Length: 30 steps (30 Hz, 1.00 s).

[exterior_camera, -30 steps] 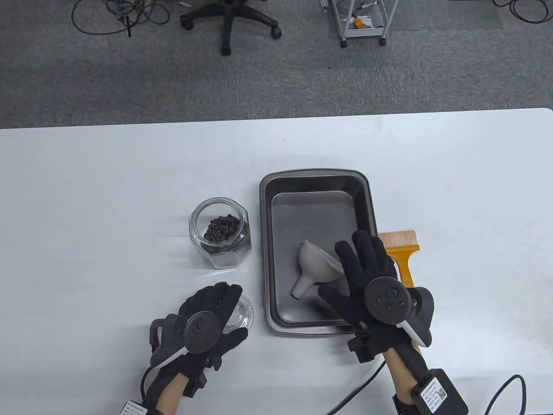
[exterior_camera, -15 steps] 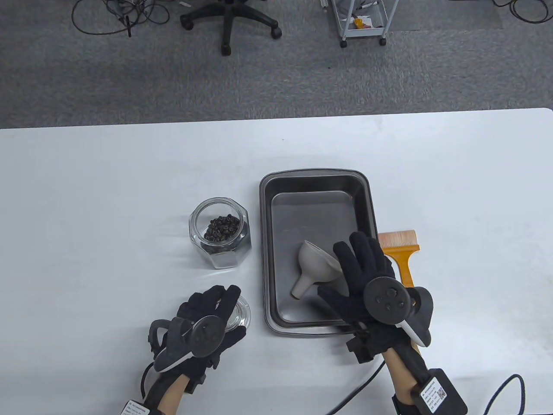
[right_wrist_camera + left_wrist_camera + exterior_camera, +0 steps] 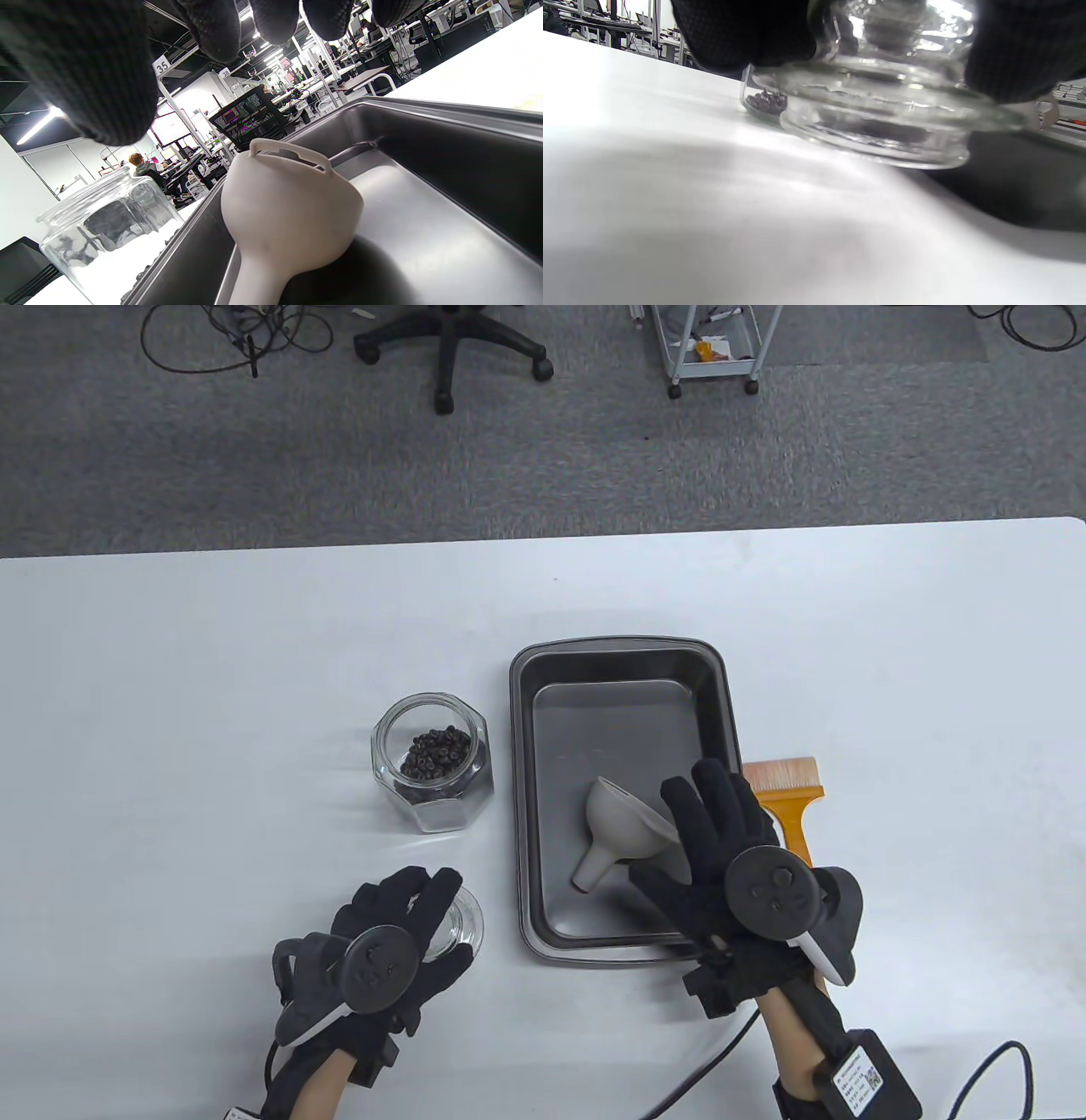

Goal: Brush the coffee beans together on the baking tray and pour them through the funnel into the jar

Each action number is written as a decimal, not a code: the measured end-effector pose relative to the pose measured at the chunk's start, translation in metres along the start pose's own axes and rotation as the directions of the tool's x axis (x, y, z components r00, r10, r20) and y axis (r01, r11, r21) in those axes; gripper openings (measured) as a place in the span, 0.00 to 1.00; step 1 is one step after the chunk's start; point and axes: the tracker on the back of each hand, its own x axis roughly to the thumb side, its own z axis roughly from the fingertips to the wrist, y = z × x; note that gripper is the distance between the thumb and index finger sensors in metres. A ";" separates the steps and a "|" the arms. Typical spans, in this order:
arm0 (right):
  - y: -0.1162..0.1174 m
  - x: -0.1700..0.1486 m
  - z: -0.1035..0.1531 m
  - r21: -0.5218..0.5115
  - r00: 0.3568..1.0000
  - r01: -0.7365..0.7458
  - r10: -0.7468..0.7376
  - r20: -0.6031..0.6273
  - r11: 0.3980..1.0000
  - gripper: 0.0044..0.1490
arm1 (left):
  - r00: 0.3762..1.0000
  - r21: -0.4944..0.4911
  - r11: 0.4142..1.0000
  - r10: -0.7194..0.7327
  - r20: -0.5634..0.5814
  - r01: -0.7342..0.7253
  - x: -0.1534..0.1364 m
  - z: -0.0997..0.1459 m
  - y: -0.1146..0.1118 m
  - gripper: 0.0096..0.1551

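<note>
The glass jar (image 3: 433, 763) stands left of the baking tray (image 3: 619, 645) with coffee beans (image 3: 435, 752) inside and no lid on. No beans show on the tray floor. A grey funnel (image 3: 619, 827) lies on its side in the tray's near half. My right hand (image 3: 674, 831) hovers over the funnel with fingers spread, and the right wrist view shows its fingertips (image 3: 216, 25) above the funnel (image 3: 288, 212), apart from it. My left hand (image 3: 428, 912) grips the glass lid (image 3: 465, 925) near the table's front, seen close up as the lid (image 3: 882, 123) in the left wrist view.
An orange-handled brush (image 3: 785, 797) lies on the table just right of the tray, partly under my right hand. The jar (image 3: 765, 103) is visible behind the lid. An office chair and a wheeled cart stand on the carpet beyond the table's far edge.
My left hand has drawn the glass lid slightly left and toward the table's front edge. My right hand has shifted a little to the right above the funnel.
</note>
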 end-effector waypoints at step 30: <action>-0.001 -0.001 -0.003 0.012 1.000 0.004 -0.004 -0.002 1.000 0.56 | 0.991 0.146 0.988 0.069 -0.114 -0.052 0.000 -0.072 0.135 0.49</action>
